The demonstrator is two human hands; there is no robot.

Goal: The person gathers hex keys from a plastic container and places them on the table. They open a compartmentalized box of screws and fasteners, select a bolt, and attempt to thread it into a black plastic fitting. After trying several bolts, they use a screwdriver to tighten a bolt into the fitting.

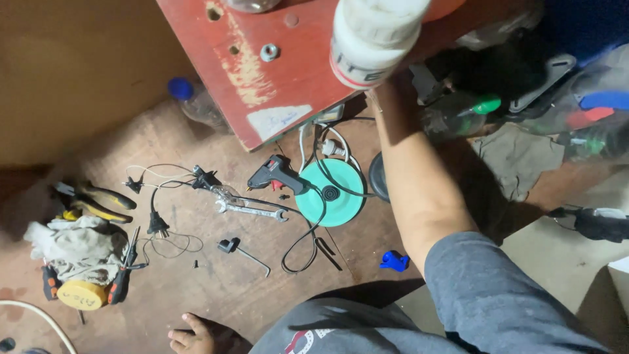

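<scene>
one bare arm (419,177) reaches behind one smooth white plastic bottle (372,39) on the worn red table (288,72); hand hidden, finger state unclear.

right hand: hidden behind the white plastic bottle (373,40), so its grip cannot be read; only the forearm (413,170) shows.
left hand: nowhere in the picture.
white plastic bottle: blurred, top cut off by the upper edge.
red surface (288,72): its far part runs out of the picture at the top.
glass object (252,5) on the far part of the red surface: cut off, kind unclear.
round black object (379,177): half hidden behind the forearm.
white cable (39,318) on the floor: cut by the lower-left corner.
bare foot (193,334): cut off at the bottom edge.
</scene>
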